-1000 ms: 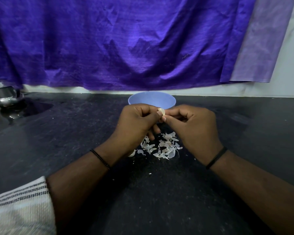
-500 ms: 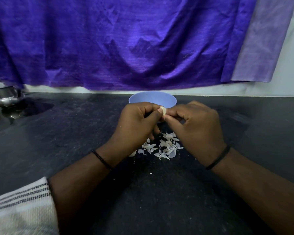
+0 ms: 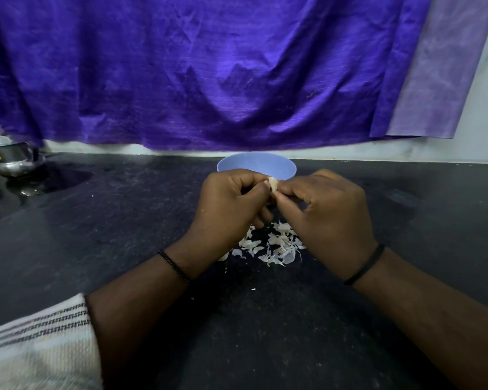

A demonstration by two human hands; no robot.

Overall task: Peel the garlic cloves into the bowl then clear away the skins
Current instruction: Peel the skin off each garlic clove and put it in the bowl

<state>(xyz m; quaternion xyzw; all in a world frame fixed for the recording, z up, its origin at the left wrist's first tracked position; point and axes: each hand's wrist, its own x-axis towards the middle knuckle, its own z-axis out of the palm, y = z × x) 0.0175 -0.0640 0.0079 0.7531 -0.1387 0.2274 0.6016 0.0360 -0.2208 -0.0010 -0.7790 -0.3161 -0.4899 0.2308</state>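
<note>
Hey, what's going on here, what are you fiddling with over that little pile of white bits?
A person is peeling garlic. The left hand and the right hand both pinch one garlic clove between their fingertips, held above the dark counter. Just behind the hands stands a blue bowl; what is in it cannot be seen. Below the hands lies a heap of loose skins, not yet cleared away.

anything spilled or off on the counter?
Nothing odd. Garlic skins lie piled on the black counter below both hands, expected mid-peel. A few specks lie stray nearer the person. The blue bowl stands upright behind.
</note>
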